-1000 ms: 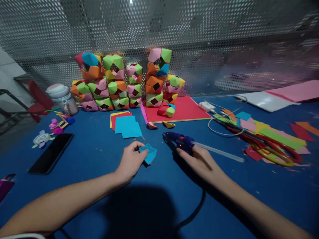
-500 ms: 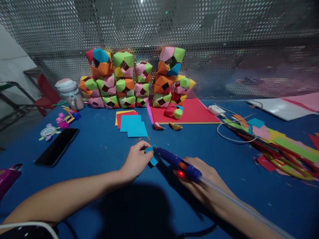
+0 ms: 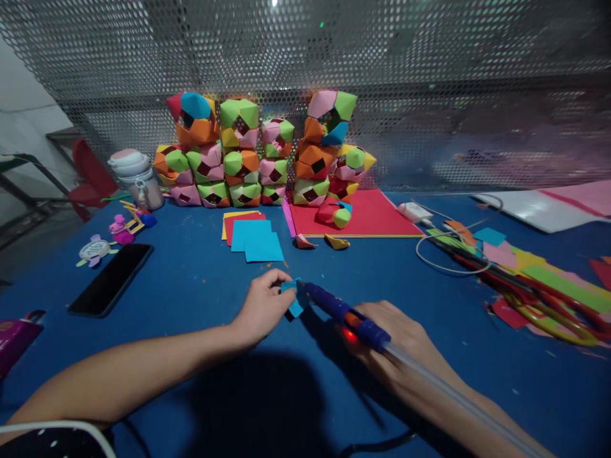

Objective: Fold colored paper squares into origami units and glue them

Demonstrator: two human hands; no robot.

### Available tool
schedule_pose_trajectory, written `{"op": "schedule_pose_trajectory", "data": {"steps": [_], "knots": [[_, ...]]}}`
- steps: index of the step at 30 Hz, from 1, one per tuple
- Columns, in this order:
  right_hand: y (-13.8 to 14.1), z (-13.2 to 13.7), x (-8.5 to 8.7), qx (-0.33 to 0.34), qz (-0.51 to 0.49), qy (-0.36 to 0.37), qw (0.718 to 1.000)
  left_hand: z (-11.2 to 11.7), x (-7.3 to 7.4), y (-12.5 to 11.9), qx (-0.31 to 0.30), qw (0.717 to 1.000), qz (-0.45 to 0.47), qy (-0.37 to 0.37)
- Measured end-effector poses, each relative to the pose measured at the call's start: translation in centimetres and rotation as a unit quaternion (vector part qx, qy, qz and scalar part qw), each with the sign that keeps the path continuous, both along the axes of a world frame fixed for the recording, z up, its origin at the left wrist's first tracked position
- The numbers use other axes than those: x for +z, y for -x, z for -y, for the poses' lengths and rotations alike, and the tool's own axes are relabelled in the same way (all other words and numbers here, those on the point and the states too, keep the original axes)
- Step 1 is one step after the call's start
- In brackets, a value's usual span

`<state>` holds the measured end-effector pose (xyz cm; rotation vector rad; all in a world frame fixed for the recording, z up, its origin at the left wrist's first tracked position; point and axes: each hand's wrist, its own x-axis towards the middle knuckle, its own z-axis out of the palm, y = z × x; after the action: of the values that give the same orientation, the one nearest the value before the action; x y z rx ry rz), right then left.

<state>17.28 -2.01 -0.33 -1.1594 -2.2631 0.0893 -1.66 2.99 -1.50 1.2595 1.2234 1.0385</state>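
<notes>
My left hand (image 3: 266,304) pinches a small folded piece of blue paper (image 3: 296,306) between thumb and fingers, just above the table. In my right hand (image 3: 389,343) is a blue hot glue gun (image 3: 329,303) with a red light glowing on it and a clear glue stick (image 3: 420,370) sticking out of its back. The gun's nozzle is at the upper edge of the blue paper; whether it touches cannot be made out. Beyond my left hand lie blue paper squares (image 3: 264,247) over red and yellow ones. Two small folded paper pieces, one pink (image 3: 303,242) and one yellow (image 3: 337,242), rest nearby.
Colourful paper balls (image 3: 242,165) are stacked along the mesh panel (image 3: 286,51). Red sheets (image 3: 377,213) lie beside them. At left are a phone (image 3: 112,280), a jar (image 3: 136,178) and small toys. Scissors (image 3: 548,321), paper scraps and a white cable (image 3: 420,254) occupy the right.
The view has shifted very slightly. Both hands keep nearly the same pose, with the glue gun's nozzle still at the blue paper's upper edge.
</notes>
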Motion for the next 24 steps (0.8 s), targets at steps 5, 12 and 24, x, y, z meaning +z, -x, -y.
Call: {"op": "schedule_pose_trajectory", "data": {"steps": [5,12,24], "knots": [[0.02,0.04,0.23,-0.005,0.018,-0.014,1.0,0.08,0.19,-0.01,0.006,1.0,0.004,0.001],[0.05,0.17,0.64,-0.008,0.004,-0.012,1.0,0.11,0.3,0.01,0.005,1.0,-0.013,-0.007],[-0.21,0.16,0.02,-0.006,0.005,0.02,1.0,-0.1,-0.24,0.09,-0.01,1.0,-0.028,-0.008]]}}
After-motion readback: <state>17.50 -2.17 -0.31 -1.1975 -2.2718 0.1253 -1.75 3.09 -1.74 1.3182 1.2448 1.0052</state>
